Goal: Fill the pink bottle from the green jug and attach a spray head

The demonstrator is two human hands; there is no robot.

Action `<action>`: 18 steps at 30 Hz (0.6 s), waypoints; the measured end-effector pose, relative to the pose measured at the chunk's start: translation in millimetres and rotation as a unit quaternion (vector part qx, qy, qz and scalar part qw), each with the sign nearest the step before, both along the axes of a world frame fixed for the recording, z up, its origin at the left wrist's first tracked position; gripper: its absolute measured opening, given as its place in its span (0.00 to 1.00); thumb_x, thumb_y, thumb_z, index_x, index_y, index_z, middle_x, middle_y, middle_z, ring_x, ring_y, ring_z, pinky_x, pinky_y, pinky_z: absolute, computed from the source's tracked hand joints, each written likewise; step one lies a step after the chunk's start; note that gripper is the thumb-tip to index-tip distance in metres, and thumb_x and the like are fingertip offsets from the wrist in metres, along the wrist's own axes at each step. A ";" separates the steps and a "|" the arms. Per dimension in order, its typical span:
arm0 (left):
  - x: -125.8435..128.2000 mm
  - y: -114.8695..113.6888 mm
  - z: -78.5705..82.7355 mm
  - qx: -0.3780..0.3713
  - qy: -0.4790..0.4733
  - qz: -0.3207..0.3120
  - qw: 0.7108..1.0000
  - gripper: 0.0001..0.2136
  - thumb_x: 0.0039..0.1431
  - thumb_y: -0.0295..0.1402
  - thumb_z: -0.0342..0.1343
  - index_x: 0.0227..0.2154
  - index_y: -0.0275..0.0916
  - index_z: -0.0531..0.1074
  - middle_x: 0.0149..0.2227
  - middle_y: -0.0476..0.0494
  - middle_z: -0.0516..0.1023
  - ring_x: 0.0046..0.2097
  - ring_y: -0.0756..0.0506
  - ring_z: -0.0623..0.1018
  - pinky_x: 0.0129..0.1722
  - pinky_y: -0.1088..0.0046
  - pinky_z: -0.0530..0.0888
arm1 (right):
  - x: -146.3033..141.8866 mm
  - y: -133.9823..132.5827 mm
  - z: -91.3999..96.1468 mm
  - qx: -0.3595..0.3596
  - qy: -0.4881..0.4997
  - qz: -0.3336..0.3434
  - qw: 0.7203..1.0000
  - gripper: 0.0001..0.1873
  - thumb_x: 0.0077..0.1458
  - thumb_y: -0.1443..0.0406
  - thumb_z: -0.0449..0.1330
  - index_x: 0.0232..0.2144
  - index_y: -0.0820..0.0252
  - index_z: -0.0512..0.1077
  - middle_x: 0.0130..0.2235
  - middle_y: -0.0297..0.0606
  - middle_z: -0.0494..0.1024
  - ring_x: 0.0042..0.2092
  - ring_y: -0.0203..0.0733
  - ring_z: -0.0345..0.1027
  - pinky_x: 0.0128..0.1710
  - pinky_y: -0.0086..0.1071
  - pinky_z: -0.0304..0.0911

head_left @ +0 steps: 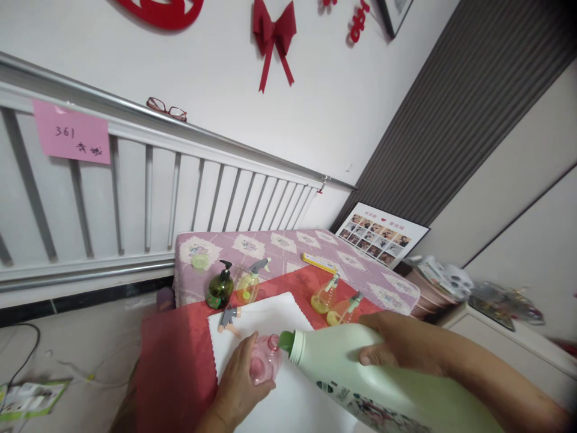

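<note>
On the near part of the table (pixel 180 355), over a white cloth (pixel 265 319) spread on a red cover, the left hand (pixel 237 385) is wrapped around a small pink bottle (pixel 265 361), fingers curled closed on its side; the bottle is clear-walled and open at the top, and whether anything is in it cannot be told. The right hand (pixel 401 343) grips a large pale green jug (pixel 360 376) from above, fingers closed over its body, holding it tipped on its side so that its green spout sits right at the mouth of the pink bottle, touching or just short of it. The jug is opaque with a printed label low on its side. A loose grey spray head (pixel 228 317) lies on the cloth near its far left corner. Farther back stand a dark green pump bottle (pixel 219 288) and a yellowish spray bottle (pixel 249 284) side by side, and toward the right edge two more spray bottles (pixel 336 300) holding yellow liquid. A small green lid (pixel 199 261) lies near the far left corner.
</note>
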State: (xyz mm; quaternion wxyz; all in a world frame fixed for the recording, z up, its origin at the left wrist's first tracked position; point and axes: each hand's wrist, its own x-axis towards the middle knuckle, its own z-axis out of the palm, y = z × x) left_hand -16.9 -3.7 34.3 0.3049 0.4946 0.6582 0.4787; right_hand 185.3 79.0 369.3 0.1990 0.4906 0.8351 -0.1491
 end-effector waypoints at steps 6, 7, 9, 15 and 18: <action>-0.2 0.5 -1.1 -0.001 -0.001 -0.004 1.000 0.45 0.40 0.34 0.61 0.65 0.33 0.56 0.68 0.31 0.65 0.68 0.34 0.66 0.70 0.54 0.62 | 0.9 0.1 1.9 -0.024 0.013 0.000 1.000 0.22 0.52 0.47 0.63 0.40 0.56 0.74 0.45 0.42 0.83 0.45 0.54 0.77 0.41 0.38 0.67; -0.2 0.5 -0.9 0.000 -0.002 -0.005 1.000 0.45 0.40 0.34 0.61 0.65 0.33 0.56 0.68 0.31 0.65 0.68 0.35 0.66 0.70 0.54 0.61 | 0.4 -0.2 2.4 -0.025 0.014 0.001 1.000 0.22 0.52 0.47 0.63 0.40 0.57 0.74 0.45 0.43 0.83 0.46 0.55 0.77 0.41 0.39 0.67; -0.3 0.5 -0.2 -0.001 -0.002 -0.005 1.000 0.45 0.40 0.34 0.61 0.65 0.33 0.56 0.68 0.30 0.65 0.69 0.35 0.65 0.70 0.54 0.61 | -0.4 -0.5 2.9 -0.029 0.013 0.001 0.999 0.22 0.52 0.48 0.63 0.40 0.58 0.74 0.44 0.44 0.84 0.46 0.55 0.77 0.41 0.39 0.67; -0.4 0.3 2.6 -0.015 0.006 -0.008 1.000 0.46 0.39 0.34 0.60 0.66 0.33 0.55 0.68 0.31 0.64 0.69 0.35 0.64 0.71 0.55 0.60 | 0.5 2.6 0.3 -0.022 0.014 0.002 1.000 0.22 0.52 0.47 0.63 0.41 0.56 0.75 0.45 0.42 0.84 0.46 0.54 0.78 0.42 0.38 0.68; 0.1 0.1 2.2 -0.010 0.002 -0.005 1.000 0.46 0.39 0.33 0.60 0.66 0.33 0.56 0.68 0.31 0.64 0.69 0.34 0.64 0.71 0.54 0.60 | 1.0 3.5 0.0 -0.027 0.015 0.005 1.000 0.23 0.52 0.47 0.63 0.42 0.56 0.75 0.45 0.42 0.84 0.46 0.54 0.77 0.42 0.37 0.69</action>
